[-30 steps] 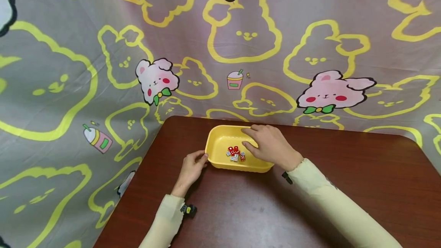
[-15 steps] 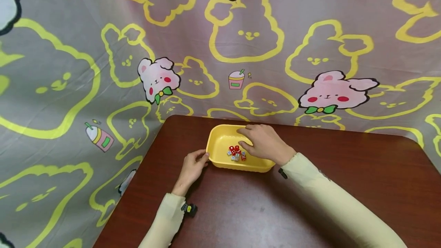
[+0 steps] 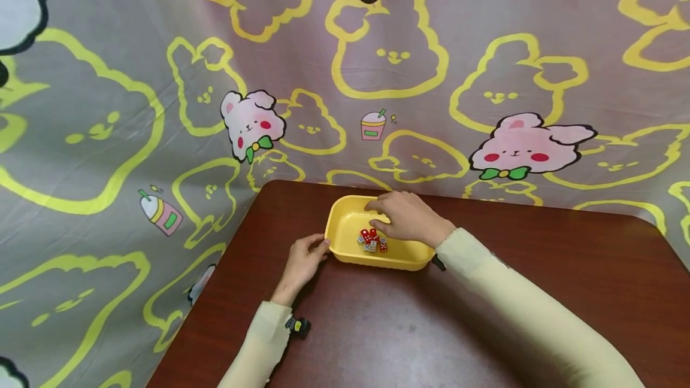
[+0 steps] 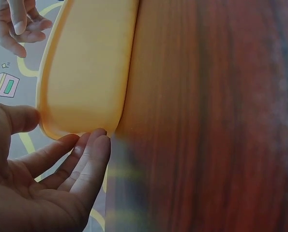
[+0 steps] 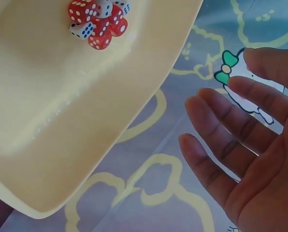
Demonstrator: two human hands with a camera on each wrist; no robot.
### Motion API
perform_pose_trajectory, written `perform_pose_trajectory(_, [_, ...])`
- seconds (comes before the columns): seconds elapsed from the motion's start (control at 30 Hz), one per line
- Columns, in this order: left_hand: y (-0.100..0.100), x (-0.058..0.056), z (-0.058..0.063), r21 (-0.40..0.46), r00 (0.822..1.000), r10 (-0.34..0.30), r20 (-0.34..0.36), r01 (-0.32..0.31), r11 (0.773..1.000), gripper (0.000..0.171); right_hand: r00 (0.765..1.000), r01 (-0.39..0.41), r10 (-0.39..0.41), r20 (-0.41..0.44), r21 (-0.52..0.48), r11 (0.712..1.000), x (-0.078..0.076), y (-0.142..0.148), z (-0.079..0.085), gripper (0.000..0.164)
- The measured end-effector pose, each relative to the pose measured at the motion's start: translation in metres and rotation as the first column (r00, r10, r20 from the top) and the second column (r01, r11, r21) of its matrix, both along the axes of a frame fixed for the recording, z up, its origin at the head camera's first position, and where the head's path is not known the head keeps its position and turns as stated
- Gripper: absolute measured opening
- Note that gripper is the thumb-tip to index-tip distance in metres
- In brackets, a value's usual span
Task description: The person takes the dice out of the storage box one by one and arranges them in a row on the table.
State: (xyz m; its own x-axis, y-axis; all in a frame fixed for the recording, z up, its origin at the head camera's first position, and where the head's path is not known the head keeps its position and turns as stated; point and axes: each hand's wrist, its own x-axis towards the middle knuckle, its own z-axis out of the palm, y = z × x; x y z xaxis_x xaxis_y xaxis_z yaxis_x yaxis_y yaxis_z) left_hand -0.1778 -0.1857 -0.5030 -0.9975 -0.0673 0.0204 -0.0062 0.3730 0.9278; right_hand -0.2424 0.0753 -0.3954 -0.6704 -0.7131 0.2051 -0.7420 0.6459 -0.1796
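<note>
A yellow plastic tray stands on the table, with a small cluster of red and white dice on its floor. At its left end my left hand holds the tray, thumb at the rim and fingertips against the outer wall, as the left wrist view shows closely on the tray wall. Over the tray's right half hovers my right hand, fingers loosely bent with nothing in them. The right wrist view shows the right hand apart from the dice.
The dark brown wooden table extends around the tray. A grey curtain with yellow cartoon outlines hangs behind the table and along its left side. A dark wrist device sits at the left cuff.
My right hand has shifted slightly left over the tray, nearer the dice. The left hand stays at the tray's left end, and the dice keep their cluster.
</note>
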Motion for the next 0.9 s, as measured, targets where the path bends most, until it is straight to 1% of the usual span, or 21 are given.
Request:
perform_pose_trajectory(0.17, [0.001, 0.0, -0.002, 0.01, 1.0, -0.006, -0.003, 0.006, 1.0, 0.036, 1.0, -0.021, 0.021, -0.007, 0.019, 1.0, -0.005, -0.002, 0.0, 0.03])
perform_pose_trajectory(0.33, [0.001, 0.0, -0.002, 0.009, 1.0, -0.008, -0.004, 0.008, 1.0, 0.036, 0.999, -0.038, 0.037, 0.021, 0.041, 0.998, -0.01, -0.003, 0.001, 0.029])
perform_pose_trajectory(0.6, [0.0, -0.001, -0.002, 0.007, 1.0, 0.0, -0.002, 0.0, 1.0, 0.036, 0.996, -0.077, 0.072, 0.053, 0.087, 0.993, -0.021, -0.009, -0.004, 0.028])
perform_pose_trajectory(0.77, [0.0, -0.001, -0.002, 0.004, 1.0, -0.01, -0.008, 0.01, 1.0, 0.036, 0.993, -0.078, 0.068, 0.096, 0.11, 0.991, -0.027, -0.012, -0.006, 0.029])
perform_pose_trajectory(0.9, [0.0, -0.001, -0.002, 0.012, 1.0, -0.008, 0.0, 0.008, 1.0, 0.036, 0.99, -0.062, 0.045, 0.131, 0.127, 0.99, -0.031, -0.013, -0.008, 0.03])
